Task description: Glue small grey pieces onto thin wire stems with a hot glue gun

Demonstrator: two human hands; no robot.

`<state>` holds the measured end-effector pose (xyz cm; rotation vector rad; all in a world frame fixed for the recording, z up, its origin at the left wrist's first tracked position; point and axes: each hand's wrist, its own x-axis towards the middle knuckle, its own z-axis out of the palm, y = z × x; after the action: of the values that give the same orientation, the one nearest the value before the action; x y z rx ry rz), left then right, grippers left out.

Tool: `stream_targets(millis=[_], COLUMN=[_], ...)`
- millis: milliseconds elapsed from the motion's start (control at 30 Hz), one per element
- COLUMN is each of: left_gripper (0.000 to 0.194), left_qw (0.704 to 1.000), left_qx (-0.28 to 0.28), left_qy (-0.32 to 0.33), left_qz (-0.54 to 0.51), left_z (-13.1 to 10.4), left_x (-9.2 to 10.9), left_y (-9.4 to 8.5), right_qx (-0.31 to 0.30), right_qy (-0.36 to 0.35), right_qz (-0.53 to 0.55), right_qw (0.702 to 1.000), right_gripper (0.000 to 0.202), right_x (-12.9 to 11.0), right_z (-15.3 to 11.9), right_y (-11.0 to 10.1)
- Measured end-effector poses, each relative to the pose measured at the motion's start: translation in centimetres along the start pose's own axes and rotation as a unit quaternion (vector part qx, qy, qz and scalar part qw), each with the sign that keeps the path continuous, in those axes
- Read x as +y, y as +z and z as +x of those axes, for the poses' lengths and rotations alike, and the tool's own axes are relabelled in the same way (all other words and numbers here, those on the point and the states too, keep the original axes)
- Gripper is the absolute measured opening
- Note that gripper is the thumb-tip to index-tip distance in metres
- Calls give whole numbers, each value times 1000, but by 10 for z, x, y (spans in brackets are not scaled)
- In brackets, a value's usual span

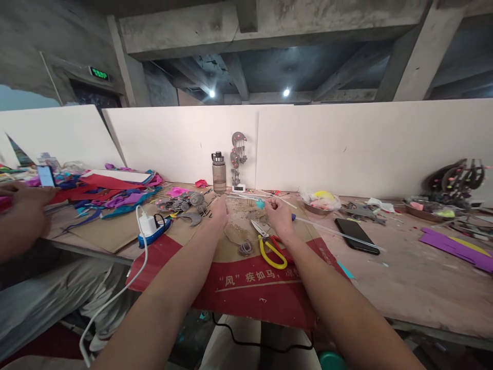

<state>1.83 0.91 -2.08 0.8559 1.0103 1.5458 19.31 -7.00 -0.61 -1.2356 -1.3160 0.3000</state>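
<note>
My left hand (pixel 219 211) is at the back of the cardboard sheet (pixel 234 254), its fingers curled in and mostly turned from view. Whatever they hold is hidden. Opposite it, my right hand (pixel 280 216) has its fingers pinched together. A small turquoise piece (pixel 260 204) shows right beside those fingertips; whether they grip it I cannot tell. Between the hands stand thin metal pins (pixel 254 215). Closer to me lie yellow-handled scissors (pixel 271 252), partly under my right wrist, and a coil of grey cord (pixel 245 248).
A bottle (pixel 219 174) and a grey hanging ornament (pixel 238 154) stand by the white partition. A phone (pixel 356 235) lies right. Left are a charger (pixel 148 225) with a trailing cable, felt scraps (pixel 115 190) and another person's hand (pixel 29 205). A bowl (pixel 318 208) sits behind.
</note>
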Motion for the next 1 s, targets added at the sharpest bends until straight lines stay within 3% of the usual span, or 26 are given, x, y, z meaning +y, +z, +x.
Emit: stream_targets(millis=[33, 133, 333, 500, 600, 833, 1000], left_gripper=[36, 33, 62, 45, 35, 33, 35], left_qw=[1000, 998, 959, 918, 908, 923, 919], left_qx=[10, -58, -279, -390, -405, -347, -338], left_qy=[3, 1, -44, -21, 6, 50, 64], left_qz=[-22, -36, 18, 74, 110, 160, 191], left_z=[-1, -4, -18, -30, -33, -32, -30], left_x=[-1, -2, 5, 12, 13, 10, 8], left_y=[-1, 1, 12, 12, 11, 15, 15], right_qx=[-5, -24, -63, -83, -83, -70, -72], right_qy=[6, 21, 33, 56, 56, 30, 18], right_qz=[8, 28, 47, 66, 55, -3, -6], right_qw=[1000, 999, 996, 993, 993, 997, 997], right_gripper=[25, 27, 29, 29, 29, 29, 29], right_x=[-2, -6, -4, 3, 2, -7, -5], right_z=[-1, -2, -2, 1, 1, -2, -3], right_y=[0, 1, 3, 3, 3, 0, 1])
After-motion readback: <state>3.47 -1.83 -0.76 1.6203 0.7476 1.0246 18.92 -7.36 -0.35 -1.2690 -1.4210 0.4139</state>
